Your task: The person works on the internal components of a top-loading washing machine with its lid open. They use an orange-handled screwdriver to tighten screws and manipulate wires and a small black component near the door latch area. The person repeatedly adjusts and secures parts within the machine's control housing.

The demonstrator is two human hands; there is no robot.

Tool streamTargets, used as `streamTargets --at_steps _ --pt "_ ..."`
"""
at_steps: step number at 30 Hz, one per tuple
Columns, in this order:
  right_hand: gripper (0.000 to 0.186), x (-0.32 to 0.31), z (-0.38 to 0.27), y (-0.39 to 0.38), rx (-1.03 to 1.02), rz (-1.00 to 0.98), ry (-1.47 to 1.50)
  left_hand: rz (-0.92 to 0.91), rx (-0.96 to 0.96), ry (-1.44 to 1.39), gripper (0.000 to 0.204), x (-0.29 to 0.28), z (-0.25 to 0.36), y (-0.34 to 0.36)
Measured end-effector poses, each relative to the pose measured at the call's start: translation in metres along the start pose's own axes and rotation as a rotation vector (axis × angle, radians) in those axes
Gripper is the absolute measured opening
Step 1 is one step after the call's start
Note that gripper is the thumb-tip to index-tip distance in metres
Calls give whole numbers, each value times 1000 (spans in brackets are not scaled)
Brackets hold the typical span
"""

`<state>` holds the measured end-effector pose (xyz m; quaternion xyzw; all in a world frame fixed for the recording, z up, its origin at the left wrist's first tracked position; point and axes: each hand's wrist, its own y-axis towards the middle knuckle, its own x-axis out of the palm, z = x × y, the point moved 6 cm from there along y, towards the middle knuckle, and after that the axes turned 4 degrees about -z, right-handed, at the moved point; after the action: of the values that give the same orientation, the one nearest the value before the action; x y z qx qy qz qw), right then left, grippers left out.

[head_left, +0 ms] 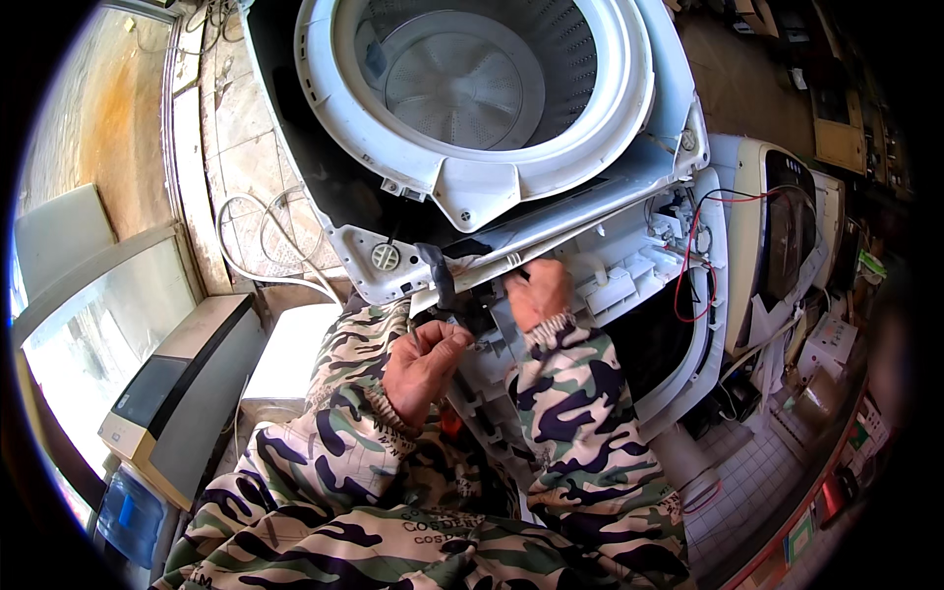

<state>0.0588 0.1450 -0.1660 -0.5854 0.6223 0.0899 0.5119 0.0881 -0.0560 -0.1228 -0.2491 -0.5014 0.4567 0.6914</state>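
Observation:
In front of me stands an opened top-loading washing machine point(339, 251), its drum point(462, 84) exposed inside a white tub ring point(320, 74). Its detached top panel point(615, 295) leans along the near edge, underside showing, with wires and plastic housings. My left hand point(423, 369) is closed near the panel's left end, thumb against the fingers, pinching a thin, short piece point(414, 337) too small to name. My right hand point(539, 295) curls down at the panel's upper edge; its fingertips are hidden there. A thick black taped cable point(440, 278) hangs between body and panel.
Red and black wires point(703, 231) loop over the panel's right end. A beige appliance point(752, 246) stands close on the right. At left are a water dispenser point(177, 369), a white box point(285, 359) and a pale hose point(241, 270) on the tiles.

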Motion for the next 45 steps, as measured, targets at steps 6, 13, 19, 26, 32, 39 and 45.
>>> streamTargets --at_steps 6,13,19,26,32,39,45 --pt "16 -40 -34 -72 -45 -122 538 -12 17 -61 23 9 0 9" --pt "17 -47 -46 -108 -159 -21 396 -77 -56 39 17 18 -10 7" --pt "33 -38 -36 -129 -15 32 589 -125 -24 -197 22 18 -19 18" --pt "36 -19 -41 -160 22 -219 464 -289 -136 -606 18 31 -19 24" --pt "28 -30 -18 -208 15 -292 370 -306 -95 -650 13 24 -10 35" --pt "36 -107 -4 -236 -89 38 415 -313 -139 -763 15 27 -14 37" --pt "37 -116 -7 -230 -111 31 382 -301 -168 -862 12 24 -16 38"
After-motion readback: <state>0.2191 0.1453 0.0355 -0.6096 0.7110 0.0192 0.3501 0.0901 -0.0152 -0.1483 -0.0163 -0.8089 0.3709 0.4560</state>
